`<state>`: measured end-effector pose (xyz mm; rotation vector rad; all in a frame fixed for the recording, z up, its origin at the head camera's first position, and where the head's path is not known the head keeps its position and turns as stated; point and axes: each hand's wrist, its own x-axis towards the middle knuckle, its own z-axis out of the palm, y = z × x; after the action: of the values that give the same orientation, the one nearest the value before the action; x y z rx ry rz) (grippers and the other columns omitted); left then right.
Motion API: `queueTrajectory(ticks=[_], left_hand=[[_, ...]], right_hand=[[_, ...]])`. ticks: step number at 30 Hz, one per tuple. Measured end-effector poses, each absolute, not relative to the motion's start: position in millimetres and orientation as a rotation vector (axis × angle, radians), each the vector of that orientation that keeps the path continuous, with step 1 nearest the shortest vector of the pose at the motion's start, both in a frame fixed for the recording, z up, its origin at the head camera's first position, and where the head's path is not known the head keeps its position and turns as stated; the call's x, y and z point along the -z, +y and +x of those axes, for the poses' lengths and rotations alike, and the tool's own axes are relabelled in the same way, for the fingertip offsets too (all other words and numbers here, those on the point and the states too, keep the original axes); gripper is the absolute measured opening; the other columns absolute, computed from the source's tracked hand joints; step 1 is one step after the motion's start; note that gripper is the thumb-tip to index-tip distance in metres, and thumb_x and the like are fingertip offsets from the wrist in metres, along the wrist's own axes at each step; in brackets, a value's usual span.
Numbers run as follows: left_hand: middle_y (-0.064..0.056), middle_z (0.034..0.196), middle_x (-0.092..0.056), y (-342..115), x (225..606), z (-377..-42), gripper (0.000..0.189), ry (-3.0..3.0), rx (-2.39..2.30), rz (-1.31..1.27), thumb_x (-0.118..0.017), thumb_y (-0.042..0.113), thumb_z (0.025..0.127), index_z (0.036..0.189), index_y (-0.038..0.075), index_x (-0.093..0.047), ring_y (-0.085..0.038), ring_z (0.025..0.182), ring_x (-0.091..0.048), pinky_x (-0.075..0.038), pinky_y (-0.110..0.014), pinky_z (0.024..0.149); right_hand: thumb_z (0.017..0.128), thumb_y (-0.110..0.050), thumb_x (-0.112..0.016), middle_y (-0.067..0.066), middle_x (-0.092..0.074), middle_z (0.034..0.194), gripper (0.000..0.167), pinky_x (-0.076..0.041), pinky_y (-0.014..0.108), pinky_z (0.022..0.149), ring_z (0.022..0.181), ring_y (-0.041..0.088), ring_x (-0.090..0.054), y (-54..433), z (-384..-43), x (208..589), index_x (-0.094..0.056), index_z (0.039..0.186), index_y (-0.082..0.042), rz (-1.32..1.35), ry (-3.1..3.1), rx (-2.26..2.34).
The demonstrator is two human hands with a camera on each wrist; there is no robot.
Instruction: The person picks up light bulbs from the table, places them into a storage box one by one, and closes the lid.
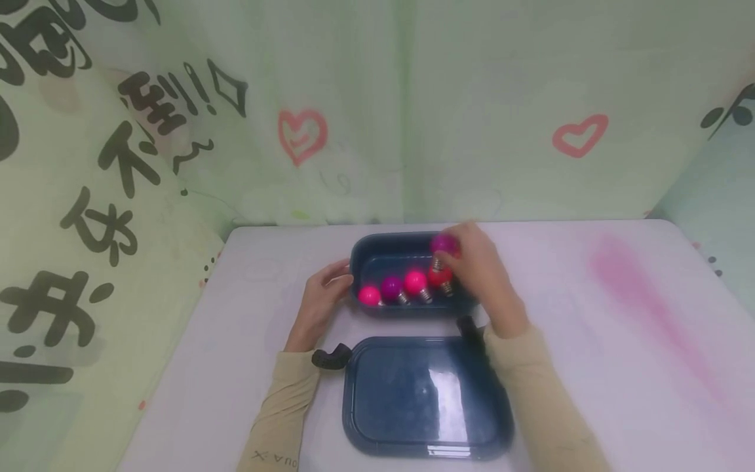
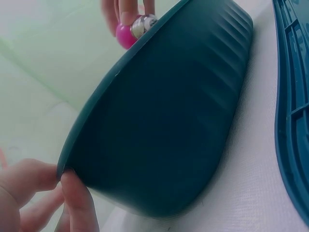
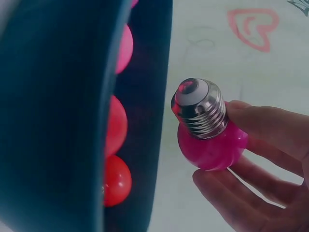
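A dark blue plastic box stands open-topped on the table, with a row of screw-base light bulbs along its near side. A pink bulb, a purple bulb and a red bulb are among them. At the left end, my left hand pinches the box's rim between thumb and finger, plainer in the left wrist view. My right hand holds a magenta-purple bulb by its globe above the box's right part. In the head view its metal base points down.
Nearer to me on the white table lies a dark blue lid, between my forearms. Black straps circle my wrists. A pale green curtain with drawn hearts hangs behind the table.
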<state>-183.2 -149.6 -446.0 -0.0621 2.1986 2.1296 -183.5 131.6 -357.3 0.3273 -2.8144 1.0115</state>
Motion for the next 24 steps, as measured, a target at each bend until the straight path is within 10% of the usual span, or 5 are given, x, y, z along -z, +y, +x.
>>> queueTrajectory(ticks=[24], left_hand=[[-0.018,0.128,-0.062,-153.8,445.3,-177.2,0.04,2.167,-2.133,-0.041,-0.064,0.009,0.094,0.134,0.007,-0.061,-0.023,0.112,-0.063,-0.053,-0.029,0.091]], right_hand=[[0.086,-0.009,-0.076,0.019,-0.062,0.113,0.033,-0.05,0.048,0.097,0.11,0.034,-0.059,74.7,-178.3,375.0,-0.066,0.116,0.001,0.19,-2.779,-1.061]])
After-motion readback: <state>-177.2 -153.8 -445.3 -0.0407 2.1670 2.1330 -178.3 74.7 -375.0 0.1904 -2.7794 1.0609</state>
